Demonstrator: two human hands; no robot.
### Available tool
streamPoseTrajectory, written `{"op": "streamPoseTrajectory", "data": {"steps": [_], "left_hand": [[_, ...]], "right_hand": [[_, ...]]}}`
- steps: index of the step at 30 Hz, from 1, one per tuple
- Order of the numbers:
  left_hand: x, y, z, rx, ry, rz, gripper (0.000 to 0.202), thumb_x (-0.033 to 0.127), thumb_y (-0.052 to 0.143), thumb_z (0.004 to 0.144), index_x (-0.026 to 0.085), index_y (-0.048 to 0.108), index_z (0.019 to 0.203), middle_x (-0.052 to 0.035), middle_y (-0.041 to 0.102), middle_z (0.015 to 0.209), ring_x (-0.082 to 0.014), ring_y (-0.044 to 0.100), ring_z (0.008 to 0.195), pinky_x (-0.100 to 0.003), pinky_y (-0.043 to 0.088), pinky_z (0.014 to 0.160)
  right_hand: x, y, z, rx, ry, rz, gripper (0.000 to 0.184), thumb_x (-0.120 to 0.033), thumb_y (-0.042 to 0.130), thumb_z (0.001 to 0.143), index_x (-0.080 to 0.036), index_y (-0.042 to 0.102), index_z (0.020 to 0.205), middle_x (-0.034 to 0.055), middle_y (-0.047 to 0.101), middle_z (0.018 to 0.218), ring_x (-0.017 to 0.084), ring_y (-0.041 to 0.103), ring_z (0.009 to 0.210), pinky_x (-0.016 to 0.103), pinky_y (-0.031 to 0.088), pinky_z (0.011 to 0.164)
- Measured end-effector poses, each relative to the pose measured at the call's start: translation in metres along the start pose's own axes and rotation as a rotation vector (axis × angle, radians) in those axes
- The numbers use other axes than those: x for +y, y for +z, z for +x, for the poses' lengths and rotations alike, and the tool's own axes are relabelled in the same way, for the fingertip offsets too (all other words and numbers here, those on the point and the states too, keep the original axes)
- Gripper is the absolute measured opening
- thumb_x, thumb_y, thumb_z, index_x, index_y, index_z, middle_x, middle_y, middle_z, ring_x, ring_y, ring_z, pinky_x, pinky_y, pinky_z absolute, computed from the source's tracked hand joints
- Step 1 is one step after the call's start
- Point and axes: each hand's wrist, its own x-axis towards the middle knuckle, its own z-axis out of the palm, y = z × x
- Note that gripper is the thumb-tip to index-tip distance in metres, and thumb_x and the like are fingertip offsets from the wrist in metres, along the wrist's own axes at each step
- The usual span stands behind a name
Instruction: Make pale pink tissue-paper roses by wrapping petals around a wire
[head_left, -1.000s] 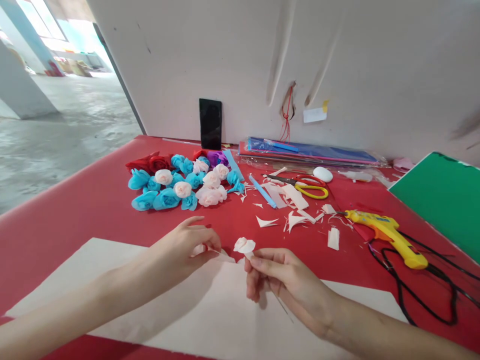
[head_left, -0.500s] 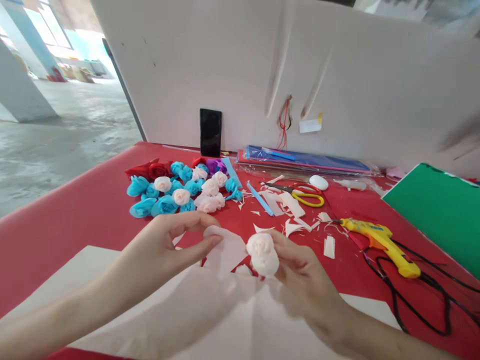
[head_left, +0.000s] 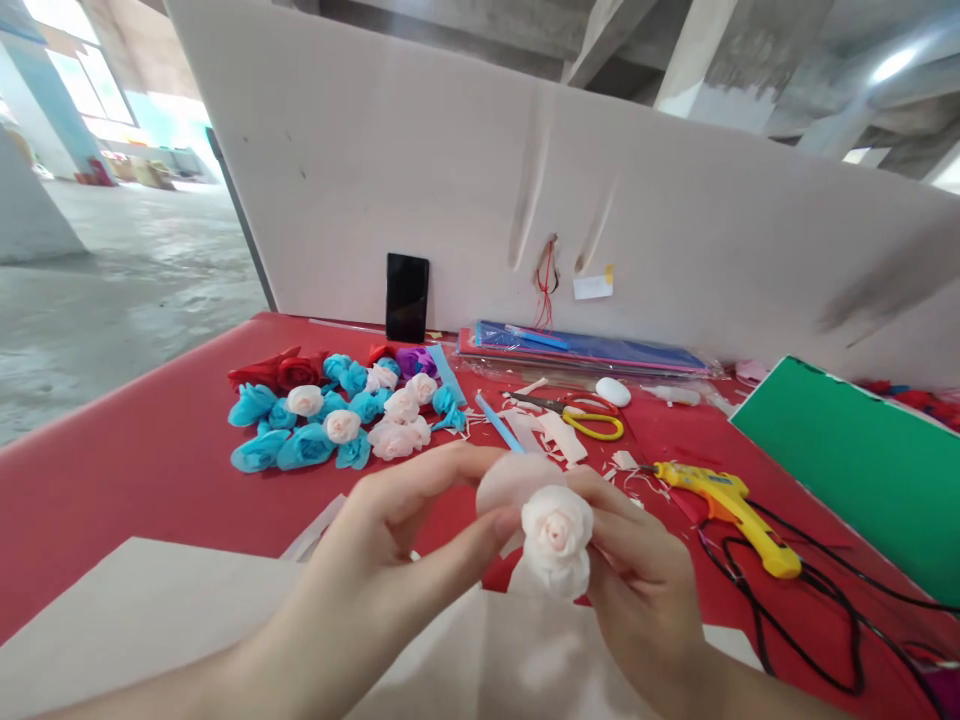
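Note:
Between the thumb and fingers of my left hand (head_left: 442,530) is a pale pink paper petal (head_left: 510,480), its rounded edge up. My right hand (head_left: 637,570) holds a pale pink paper rose (head_left: 556,540) from behind, its bloom facing me. The petal is up against the rose's left side; whether they are joined I cannot tell. Below both hands lies a large white sheet (head_left: 150,600) on the red table (head_left: 180,460). Finished paper flowers (head_left: 315,445) in blue, pink, red and purple are grouped at the left.
A yellow glue gun (head_left: 735,510) with a black cord lies at the right, beside a green board (head_left: 855,470). Yellow-handled scissors (head_left: 592,425), paper scraps (head_left: 559,435) and a blue stick (head_left: 499,420) lie beyond my hands. A phone (head_left: 407,297) leans on the back panel.
My left hand has moved right, bringing the petal against the rose. The rose has turned to face me more. The camera view has tilted up slightly.

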Motion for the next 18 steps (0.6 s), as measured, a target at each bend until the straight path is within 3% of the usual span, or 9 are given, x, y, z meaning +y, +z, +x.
{"op": "streamPoseTrajectory", "data": {"steps": [3, 8, 13, 18], "left_hand": [[0.000, 0.009, 0.001, -0.036, 0.004, -0.057, 0.024, 0.017, 0.055, 0.086, 0.025, 0.068, 0.068, 0.0031, 0.070, 0.081, -0.0117, 0.067, 0.076, -0.012, 0.056, 0.068], [-0.001, 0.020, 0.002, 0.013, 0.054, 0.049, 0.032, 0.019, 0.051, 0.087, 0.023, 0.069, 0.062, -0.0019, 0.066, 0.084, -0.0150, 0.065, 0.081, -0.023, 0.056, 0.085], [-0.004, 0.027, -0.003, 0.054, 0.076, 0.081, 0.029, 0.023, 0.051, 0.090, 0.025, 0.073, 0.070, -0.0033, 0.070, 0.096, -0.0161, 0.064, 0.072, -0.025, 0.058, 0.075], [-0.003, 0.028, -0.004, 0.080, 0.114, 0.115, 0.027, 0.018, 0.052, 0.088, 0.027, 0.076, 0.079, -0.0023, 0.071, 0.101, -0.0160, 0.062, 0.073, -0.024, 0.057, 0.075]], "right_hand": [[-0.002, 0.000, -0.001, 0.092, 0.018, 0.003, 0.026, -0.026, 0.056, 0.094, -0.041, 0.073, 0.107, -0.0004, 0.070, 0.091, 0.016, 0.063, 0.082, 0.023, 0.048, 0.074], [-0.005, 0.003, 0.003, 0.179, 0.084, 0.034, 0.022, -0.022, 0.062, 0.090, -0.039, 0.077, 0.093, -0.0015, 0.069, 0.078, 0.016, 0.061, 0.072, 0.024, 0.047, 0.070], [-0.006, 0.006, 0.003, 0.202, 0.190, 0.107, 0.014, -0.029, 0.068, 0.086, -0.038, 0.079, 0.085, -0.0010, 0.070, 0.078, 0.018, 0.062, 0.074, 0.025, 0.048, 0.069], [-0.008, 0.008, 0.002, 0.250, 0.211, 0.133, 0.010, -0.032, 0.070, 0.084, -0.036, 0.079, 0.083, -0.0013, 0.071, 0.076, 0.018, 0.061, 0.071, 0.026, 0.049, 0.069]]}}
